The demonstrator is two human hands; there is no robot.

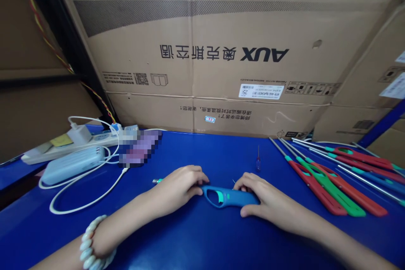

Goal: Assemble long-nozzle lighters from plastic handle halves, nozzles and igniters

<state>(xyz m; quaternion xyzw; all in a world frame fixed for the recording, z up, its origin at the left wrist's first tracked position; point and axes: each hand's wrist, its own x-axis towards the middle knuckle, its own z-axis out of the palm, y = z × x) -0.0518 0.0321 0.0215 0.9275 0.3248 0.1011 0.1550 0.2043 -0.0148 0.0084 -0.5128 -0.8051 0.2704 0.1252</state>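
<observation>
A blue long-nosed lighter [238, 198] with a green trigger lies level between my two hands, just over the table. My left hand [182, 187] pinches its narrow front end, fingers bent. At the back end of the handle, my right hand [264, 198] grips it between thumb and fingers. A small metal piece with a teal part [157, 181] sticks out behind my left hand; the rest of it is hidden. Close to my right fingertips a thin wire-like bit [234, 182] shows. Beyond my right hand stands or lies a small screwdriver [258, 163] with a purple handle.
Several long-nosed lighters, among them a green one [341, 196], lie on the blue table [196, 240] at right. At left are a power strip [53, 152], a light-blue power bank [74, 164], white cables [95, 206] and a blurred-out purple object [145, 145]. A cardboard wall [202, 71] closes the back.
</observation>
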